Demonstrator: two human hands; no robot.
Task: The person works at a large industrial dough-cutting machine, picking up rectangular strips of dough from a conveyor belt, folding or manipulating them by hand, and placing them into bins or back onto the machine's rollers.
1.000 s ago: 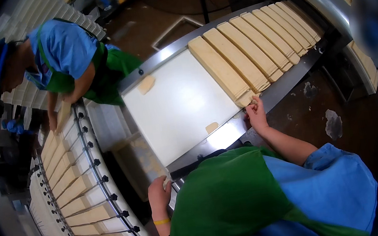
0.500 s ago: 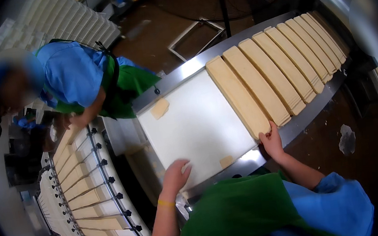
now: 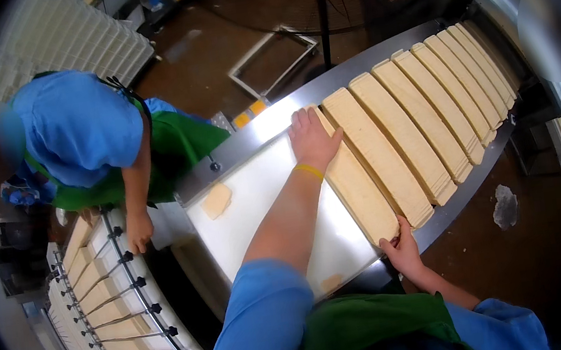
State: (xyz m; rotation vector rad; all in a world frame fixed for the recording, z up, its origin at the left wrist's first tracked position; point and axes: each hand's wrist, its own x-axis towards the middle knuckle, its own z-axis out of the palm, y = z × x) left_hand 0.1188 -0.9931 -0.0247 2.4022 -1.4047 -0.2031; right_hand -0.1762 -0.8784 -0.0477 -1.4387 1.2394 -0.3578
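Long, pale stacks of flat dough strips lie side by side on a white conveyor belt (image 3: 269, 169) with metal edges. My left hand (image 3: 315, 138), with a yellow band at the wrist, is at the far end of the leftmost dough stack (image 3: 358, 197). Its fingers lie along the left edge, and the thumb reaches over the top. At the near end of the same stack, my right hand (image 3: 402, 251) pinches the corner between thumb and fingers. Two loose dough scraps rest on the belt, a larger scrap (image 3: 217, 201) at the far left and a smaller scrap (image 3: 331, 282) near the front edge.
A co-worker (image 3: 82, 123) in blue and green stands at the left beside another conveyor (image 3: 124, 309) carrying dough strips under rods with black knobs. A large fan (image 3: 323, 13) and a metal frame (image 3: 272, 59) stand beyond. Stacked white trays (image 3: 68, 40) fill the far left.
My left hand has reached from the belt's near left to the far end of the leftmost stack. The right hand stays at its near end. The co-worker's arm has lowered.
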